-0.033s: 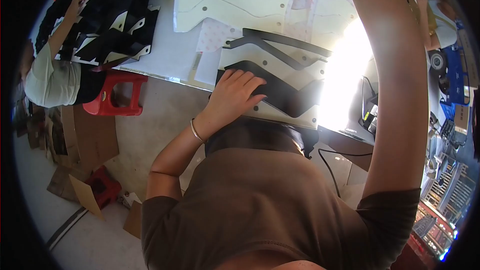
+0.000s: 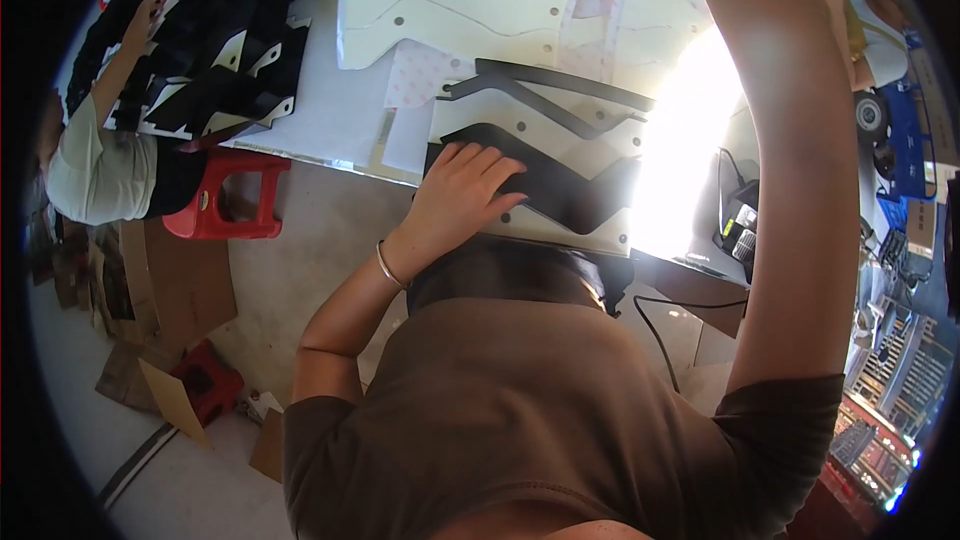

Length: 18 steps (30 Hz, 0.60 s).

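My left hand (image 2: 465,185), a bangle on its wrist, lies flat with fingers apart on the left end of a wide black zigzag piece (image 2: 560,188). That piece rests on a cream panel (image 2: 545,137) dotted with dark round holes, near the table's front edge. Thin black strips (image 2: 560,112) lie across the panel's far part. My right arm (image 2: 800,170) stretches up past the top edge, so my right hand is out of the picture. Beyond the panel is a large cream sheet (image 2: 470,0) with wavy lines. Strong glare (image 2: 690,145) hides the panel's right side.
A pile of black and cream cut pieces (image 2: 250,55) covers the table's left end, where a co-worker (image 2: 100,175) sits by a red stool (image 2: 240,195). Cardboard boxes (image 2: 185,280) stand on the floor. Right of the glare is a black device (image 2: 740,225) with cables. Another person (image 2: 880,55) is at far right.
The whole picture has shifted slightly, the table things a little to the left. My left hand stays on the black zigzag piece, and my right arm is still raised.
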{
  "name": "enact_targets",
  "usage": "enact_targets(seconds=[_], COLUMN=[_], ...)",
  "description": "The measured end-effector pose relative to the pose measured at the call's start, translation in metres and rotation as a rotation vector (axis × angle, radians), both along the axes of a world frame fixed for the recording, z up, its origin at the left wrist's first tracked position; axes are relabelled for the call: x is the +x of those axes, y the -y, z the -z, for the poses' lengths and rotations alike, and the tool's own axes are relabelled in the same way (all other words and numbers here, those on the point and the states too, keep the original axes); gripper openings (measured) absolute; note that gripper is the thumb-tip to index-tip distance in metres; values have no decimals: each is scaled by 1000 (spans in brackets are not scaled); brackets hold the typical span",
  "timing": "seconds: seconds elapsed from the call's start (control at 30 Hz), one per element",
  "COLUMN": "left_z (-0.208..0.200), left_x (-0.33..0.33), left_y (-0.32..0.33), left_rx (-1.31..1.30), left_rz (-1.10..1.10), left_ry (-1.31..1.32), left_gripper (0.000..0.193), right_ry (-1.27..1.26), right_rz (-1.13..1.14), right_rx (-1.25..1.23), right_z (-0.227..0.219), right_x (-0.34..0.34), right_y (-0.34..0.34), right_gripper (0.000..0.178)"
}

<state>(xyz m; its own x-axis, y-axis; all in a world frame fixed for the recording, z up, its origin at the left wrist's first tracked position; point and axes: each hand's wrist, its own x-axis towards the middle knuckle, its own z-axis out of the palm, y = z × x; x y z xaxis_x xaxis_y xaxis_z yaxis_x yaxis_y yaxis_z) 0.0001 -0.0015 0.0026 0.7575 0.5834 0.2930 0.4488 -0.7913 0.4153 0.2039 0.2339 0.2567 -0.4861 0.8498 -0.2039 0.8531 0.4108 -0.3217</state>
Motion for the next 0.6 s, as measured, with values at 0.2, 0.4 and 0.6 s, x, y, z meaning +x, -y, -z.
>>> enact_targets(seconds=[0.2,0.4,0.6], left_z=[-4,-6,-9], left_x=[5,5,5], left_y=[-10,-6,-7], left_rx=[-63,-106,-147], left_rz=[105,127,85], left_ry=[-56,-85,-72], left_gripper=[24,20,17], right_ry=[-53,-297,-534], right_rz=[-65,381,327], right_rx=[539,657,907], right_z=[99,146,103], right_x=[24,-15,-6], right_y=[-66,3,6], right_gripper=[22,20,17])
